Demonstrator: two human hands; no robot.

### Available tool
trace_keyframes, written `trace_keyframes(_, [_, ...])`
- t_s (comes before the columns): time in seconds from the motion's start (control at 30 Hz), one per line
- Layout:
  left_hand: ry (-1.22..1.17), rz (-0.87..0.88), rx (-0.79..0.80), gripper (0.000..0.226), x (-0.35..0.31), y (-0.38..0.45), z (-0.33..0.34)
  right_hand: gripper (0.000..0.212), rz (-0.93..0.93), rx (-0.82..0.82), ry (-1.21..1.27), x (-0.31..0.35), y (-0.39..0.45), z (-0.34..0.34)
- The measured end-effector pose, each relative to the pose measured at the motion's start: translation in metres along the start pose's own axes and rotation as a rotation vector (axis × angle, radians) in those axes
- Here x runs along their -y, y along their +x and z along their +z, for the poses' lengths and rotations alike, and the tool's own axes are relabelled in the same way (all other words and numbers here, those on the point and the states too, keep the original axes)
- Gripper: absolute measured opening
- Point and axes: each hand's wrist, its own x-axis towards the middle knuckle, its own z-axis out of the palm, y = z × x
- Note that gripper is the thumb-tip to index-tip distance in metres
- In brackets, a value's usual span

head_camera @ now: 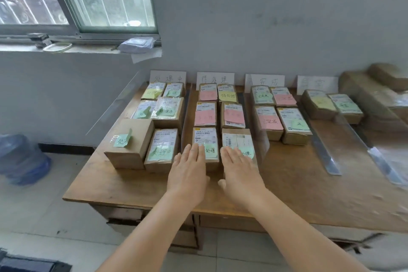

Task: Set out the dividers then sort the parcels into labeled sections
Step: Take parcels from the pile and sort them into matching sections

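Sorting looks nearly done: parcels sit in 4 labeled sections between clear dividers (322, 152) on the worktop (287, 183). Left hand (189, 172) and right hand (239, 172) lie flat, fingers straight, pressing the 2 front parcels (206, 139) of section 2.

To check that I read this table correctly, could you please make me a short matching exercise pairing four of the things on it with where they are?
Things:
1. left hand
2. right hand
3. plain brown box
4. clear divider

Places:
A. near left corner of the parcel rows
B. flat on the near right parcel of the second section
C. lying along the desk, right of the third section
D. flat on the near left parcel of the second section

Pairs: 1-D, 2-B, 3-A, 4-C
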Motion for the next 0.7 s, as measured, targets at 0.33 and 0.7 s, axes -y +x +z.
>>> trace_keyframes(0.33, [-0.049,0.133,-0.015,0.078,-0.189,-0.032,0.008,0.079,0.123,-0.067,-0.016,-0.153,-0.102,-0.062])
trace_keyframes(0.7, [-0.025,0.296,0.002,0.076,-0.346,-0.039,0.022,0.079,0.261,-0.153,0.005,-0.294,-0.182,-0.106])
